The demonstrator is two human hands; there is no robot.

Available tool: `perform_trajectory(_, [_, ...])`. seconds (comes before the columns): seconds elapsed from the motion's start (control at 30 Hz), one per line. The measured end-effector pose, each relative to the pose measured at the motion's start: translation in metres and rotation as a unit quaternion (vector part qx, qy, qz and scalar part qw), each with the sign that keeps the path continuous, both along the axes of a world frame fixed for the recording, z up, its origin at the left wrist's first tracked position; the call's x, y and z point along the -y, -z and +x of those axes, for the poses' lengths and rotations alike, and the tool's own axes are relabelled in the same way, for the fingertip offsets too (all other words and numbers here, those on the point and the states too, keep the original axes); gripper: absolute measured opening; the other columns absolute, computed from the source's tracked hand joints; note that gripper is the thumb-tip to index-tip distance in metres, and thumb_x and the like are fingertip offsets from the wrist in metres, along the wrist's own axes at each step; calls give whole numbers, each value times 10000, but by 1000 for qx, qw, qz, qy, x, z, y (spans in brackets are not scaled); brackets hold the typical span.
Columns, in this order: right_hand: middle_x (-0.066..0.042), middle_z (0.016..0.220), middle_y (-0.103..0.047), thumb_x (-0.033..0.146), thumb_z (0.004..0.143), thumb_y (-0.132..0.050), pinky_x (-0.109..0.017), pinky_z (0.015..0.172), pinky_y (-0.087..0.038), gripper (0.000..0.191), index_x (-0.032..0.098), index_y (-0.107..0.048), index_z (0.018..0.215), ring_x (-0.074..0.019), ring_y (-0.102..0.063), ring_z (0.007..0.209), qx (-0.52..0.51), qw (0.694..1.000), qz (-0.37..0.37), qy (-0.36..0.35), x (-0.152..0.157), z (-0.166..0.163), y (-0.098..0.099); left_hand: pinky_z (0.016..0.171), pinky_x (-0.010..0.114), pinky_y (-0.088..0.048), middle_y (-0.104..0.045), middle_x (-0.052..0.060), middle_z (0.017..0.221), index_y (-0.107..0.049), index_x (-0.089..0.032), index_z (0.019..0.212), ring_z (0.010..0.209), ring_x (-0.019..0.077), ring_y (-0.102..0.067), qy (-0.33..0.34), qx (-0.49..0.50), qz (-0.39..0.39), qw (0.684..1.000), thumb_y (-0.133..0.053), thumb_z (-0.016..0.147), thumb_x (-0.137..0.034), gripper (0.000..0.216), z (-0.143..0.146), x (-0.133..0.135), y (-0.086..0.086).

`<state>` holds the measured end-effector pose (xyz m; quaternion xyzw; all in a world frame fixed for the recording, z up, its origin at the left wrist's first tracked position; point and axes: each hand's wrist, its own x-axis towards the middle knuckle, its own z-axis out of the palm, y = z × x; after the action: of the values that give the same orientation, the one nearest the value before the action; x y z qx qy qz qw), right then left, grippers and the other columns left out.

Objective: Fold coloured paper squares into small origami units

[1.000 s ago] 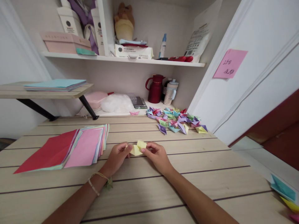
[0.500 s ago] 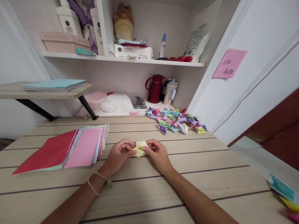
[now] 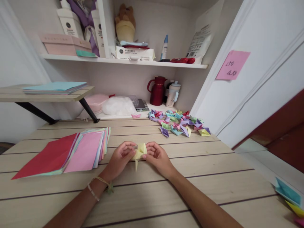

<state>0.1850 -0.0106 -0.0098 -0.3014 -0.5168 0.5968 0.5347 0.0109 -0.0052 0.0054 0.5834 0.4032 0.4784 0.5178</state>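
Observation:
Between my hands, above the slatted wooden table [image 3: 152, 196], is a piece of folded yellow paper [image 3: 140, 151]. One pointed flap of it hangs down below the rest. My left hand [image 3: 123, 157] pinches its left side between thumb and fingers, with a bracelet on the wrist. My right hand [image 3: 158, 158] grips the right side, thumb in front and fingers curled behind. Beyond my right hand lies a group of small folded paper boats [image 3: 177, 123] in many colours. A single pink paper boat [image 3: 136, 116] sits apart, left of the group.
At left lies a fanned stack of coloured paper [image 3: 83, 150]. A small raised shelf [image 3: 78, 95] holds blue sheets [image 3: 55, 86]. A red jug [image 3: 157, 91] and a light tumbler [image 3: 173, 94] stand at the back. More folded paper [image 3: 288, 191] shows at the lower right edge.
The yellow paper has been opened out of its flat, compact shape, and a pointed flap now hangs below it. Both hands have shifted only slightly.

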Motion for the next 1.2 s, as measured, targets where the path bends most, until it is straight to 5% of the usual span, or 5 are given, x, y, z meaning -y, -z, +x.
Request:
perform_trajectory(0.23, [49,669,-567,226,590,-751,-201,565,-458,425,206,-493,928,-81,-556,572,-20,998,-21,62,-1,0,1,627,251,-481,-587,71,993,-527,-205,1038,776,162,-591,45,-36,-18,998,-717,591,-223,486,2,7,-2])
perform_trajectory(0.53, [36,709,-587,233,600,-737,-218,582,-460,502,217,-481,1031,-96,-583,587,-41,994,-30,95,-3,3,-1,733,285,-488,-593,94,1079,-561,-182,938,991,214,-563,11,0,16,1000,-630,693,-229,259,2,3,1])
perform_trajectory(0.73, [-11,909,-604,238,589,-736,-243,634,-478,554,241,-493,1087,-91,-591,615,-46,992,-33,109,-4,5,-2,765,328,-490,-613,110,1066,-560,-170,950,975,231,-587,-20,12,-6,1000,-628,698,-250,273,2,1,-2])
perform_trajectory(1.0, [-47,1106,-516,212,573,-741,-242,628,-479,539,239,-520,1064,-74,-560,619,-13,992,-24,120,-2,4,-1,800,314,-491,-398,112,1309,-601,-196,931,1181,277,-429,-29,0,58,998,-707,582,-187,365,0,0,5])
perform_trajectory(1.2, [42,600,-550,241,613,-718,-212,539,-434,478,189,-548,1058,-83,-502,525,22,995,-34,94,-1,4,0,909,373,-410,-470,123,1277,-590,-168,892,1155,268,-463,-91,48,-5,995,-694,599,-228,316,-4,-4,0])
